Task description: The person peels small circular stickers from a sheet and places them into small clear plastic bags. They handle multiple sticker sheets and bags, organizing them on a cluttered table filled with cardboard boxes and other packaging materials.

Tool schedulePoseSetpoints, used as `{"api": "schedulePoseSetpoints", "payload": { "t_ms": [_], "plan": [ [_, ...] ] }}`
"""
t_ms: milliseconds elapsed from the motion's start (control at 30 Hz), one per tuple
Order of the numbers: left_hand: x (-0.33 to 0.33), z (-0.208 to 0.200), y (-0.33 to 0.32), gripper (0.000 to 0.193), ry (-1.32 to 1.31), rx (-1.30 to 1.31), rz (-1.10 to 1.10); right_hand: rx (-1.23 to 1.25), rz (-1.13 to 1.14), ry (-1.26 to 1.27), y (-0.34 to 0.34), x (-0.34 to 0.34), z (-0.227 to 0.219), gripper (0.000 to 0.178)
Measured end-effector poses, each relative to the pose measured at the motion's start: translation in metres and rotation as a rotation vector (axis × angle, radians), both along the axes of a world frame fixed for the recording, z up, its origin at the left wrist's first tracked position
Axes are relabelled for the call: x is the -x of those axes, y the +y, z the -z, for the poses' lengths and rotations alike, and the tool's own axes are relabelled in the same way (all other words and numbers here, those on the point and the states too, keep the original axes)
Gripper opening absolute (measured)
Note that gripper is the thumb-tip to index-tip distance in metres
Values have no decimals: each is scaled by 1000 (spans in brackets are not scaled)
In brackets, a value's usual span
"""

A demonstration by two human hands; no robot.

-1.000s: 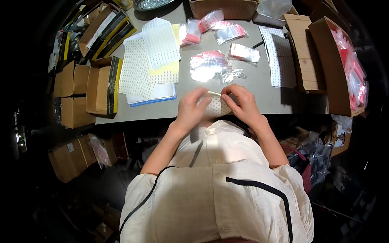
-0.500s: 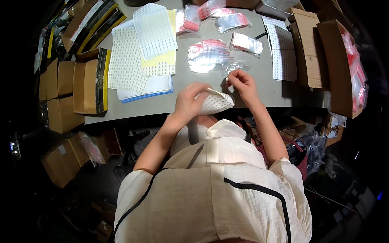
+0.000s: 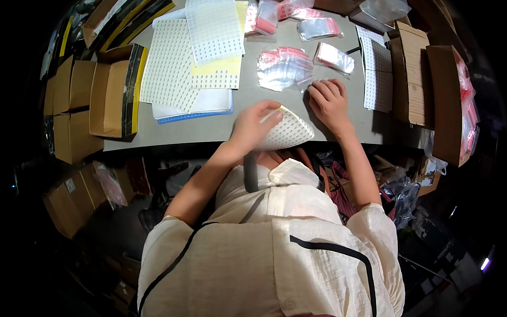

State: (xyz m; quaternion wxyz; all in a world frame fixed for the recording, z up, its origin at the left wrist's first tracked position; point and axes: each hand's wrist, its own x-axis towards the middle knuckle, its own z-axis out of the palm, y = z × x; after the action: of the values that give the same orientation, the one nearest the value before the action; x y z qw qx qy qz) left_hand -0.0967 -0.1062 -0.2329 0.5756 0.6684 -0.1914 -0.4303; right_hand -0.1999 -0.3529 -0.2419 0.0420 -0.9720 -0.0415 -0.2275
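My left hand [image 3: 254, 126] grips a curled sheet of small printed labels [image 3: 289, 131], held just over the table's near edge. The sheet bends into a loose cone, its dotted label side facing outward. My right hand [image 3: 328, 101] rests low on the grey table, back upward, fingers bent and close together. Its fingertips are tucked down, so whatever lies in or under them is hidden. Just beyond it is a fanned pile of small clear zip bags [image 3: 284, 68] with red strips. Another bundle of zip bags [image 3: 335, 57] lies farther right.
Label sheets [image 3: 166, 63] and a yellow sheet [image 3: 219, 79] overlap on a blue-edged stack [image 3: 195, 117] at left. More zip bags [image 3: 319, 27] lie at the back. A folded label sheet [image 3: 377, 79] is at right. Cardboard boxes [image 3: 108, 98] flank both sides, one with red-and-clear bags [image 3: 465, 105].
My right hand has gone from a raised pinch on a small white piece to lying palm-down on the table, over where a small clear bag lay. My left hand still holds the sheet.
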Motion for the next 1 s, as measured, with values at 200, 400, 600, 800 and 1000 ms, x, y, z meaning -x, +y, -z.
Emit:
{"api": "schedulePoseSetpoints", "payload": {
  "t_ms": [200,400,600,800,1000],
  "plan": [
    [2,5,-5,27,22,52,-96,-145,102,88,-7,29,-34,23],
    [11,4,-17,26,-89,86,-97,-596,46,113,44,30,-53,15],
    [13,-8,-15,24,-223,62,-68,-644,58,132,61,26,-55,9],
    [15,-18,-14,26,-360,109,-39,-700,24,174,58,28,-57,6],
    [16,-14,-13,27,-517,112,-13,-1471,227,348,39,22,-33,10]
  ]
}}
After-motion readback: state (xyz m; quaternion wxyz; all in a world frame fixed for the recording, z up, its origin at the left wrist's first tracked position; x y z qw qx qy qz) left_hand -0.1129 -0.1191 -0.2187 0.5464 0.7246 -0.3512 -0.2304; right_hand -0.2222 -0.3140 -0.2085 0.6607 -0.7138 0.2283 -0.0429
